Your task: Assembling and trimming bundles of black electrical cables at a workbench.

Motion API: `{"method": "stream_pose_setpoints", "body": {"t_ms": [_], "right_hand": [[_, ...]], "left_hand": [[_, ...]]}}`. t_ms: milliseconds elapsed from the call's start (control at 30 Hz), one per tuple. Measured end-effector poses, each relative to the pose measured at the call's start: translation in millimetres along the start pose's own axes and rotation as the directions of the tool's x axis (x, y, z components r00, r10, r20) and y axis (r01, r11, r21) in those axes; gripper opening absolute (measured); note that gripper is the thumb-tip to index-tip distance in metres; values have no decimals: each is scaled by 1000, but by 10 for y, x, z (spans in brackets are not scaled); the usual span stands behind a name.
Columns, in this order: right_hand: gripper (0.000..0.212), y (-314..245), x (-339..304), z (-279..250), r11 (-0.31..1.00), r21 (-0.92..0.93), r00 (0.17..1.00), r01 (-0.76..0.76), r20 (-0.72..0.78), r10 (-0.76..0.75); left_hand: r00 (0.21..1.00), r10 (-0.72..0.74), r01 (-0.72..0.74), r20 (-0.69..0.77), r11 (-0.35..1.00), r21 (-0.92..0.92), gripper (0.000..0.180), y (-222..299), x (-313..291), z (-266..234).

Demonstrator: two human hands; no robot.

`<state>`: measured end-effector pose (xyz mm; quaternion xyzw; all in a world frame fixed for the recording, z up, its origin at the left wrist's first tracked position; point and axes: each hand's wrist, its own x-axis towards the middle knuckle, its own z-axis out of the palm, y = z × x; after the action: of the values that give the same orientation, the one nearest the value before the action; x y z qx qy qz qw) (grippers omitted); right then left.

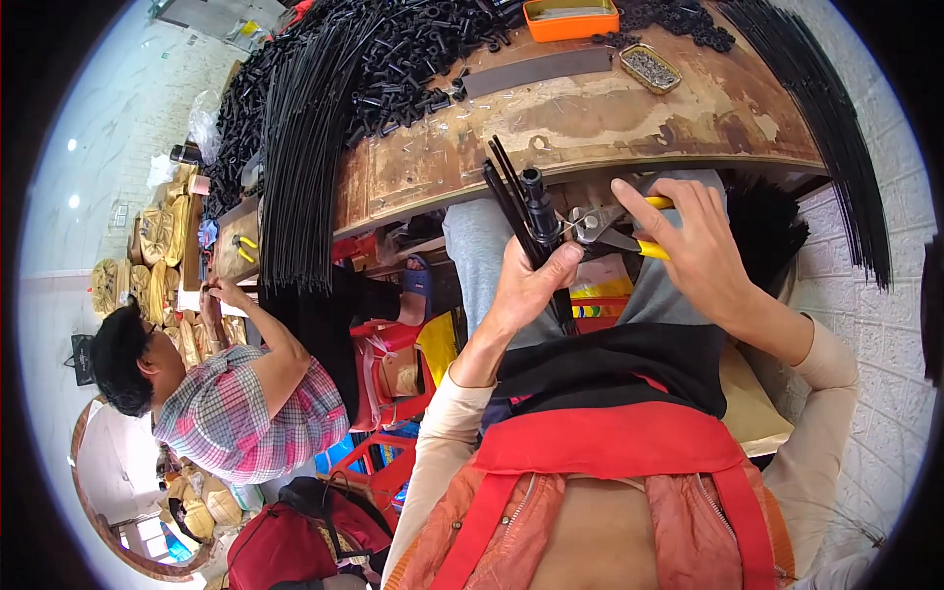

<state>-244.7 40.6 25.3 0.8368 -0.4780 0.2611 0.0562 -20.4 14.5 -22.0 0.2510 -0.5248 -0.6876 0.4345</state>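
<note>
My left hand [526, 287] is closed around several thin black rods [504, 202] and a black tubular plastic fitting [538, 208], held upright just in front of the table edge. Yellow-handled pliers [618, 239] are in my right hand [703, 241], its fingers and palm around the handles. The jaws point left and meet the side of the fitting near my left thumb, where a thin piece of wire seems to show. Whether the jaws grip that wire is too small to tell.
The worn wooden table [413, 177] carries a heap of black plastic fittings [413, 59], bundles of black rods [310, 157] [836, 138], an orange box [570, 20] and a tray of small metal pieces [650, 69]. At left a co-worker [251, 403] sits near other yellow-handled pliers [246, 248].
</note>
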Motion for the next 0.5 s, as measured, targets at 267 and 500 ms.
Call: {"method": "stream_pose_setpoints", "body": {"t_ms": [267,500], "right_hand": [[62,87,34,-144,999,-8,995,36,90,-35],[52,125,147,-446,637,576,713,-512,699,-59]], "left_hand": [[995,-63,60,-80,998,-35,15,-4,-9,-9],[992,-123,121,-10,985,-122,10,44,2,24]]}}
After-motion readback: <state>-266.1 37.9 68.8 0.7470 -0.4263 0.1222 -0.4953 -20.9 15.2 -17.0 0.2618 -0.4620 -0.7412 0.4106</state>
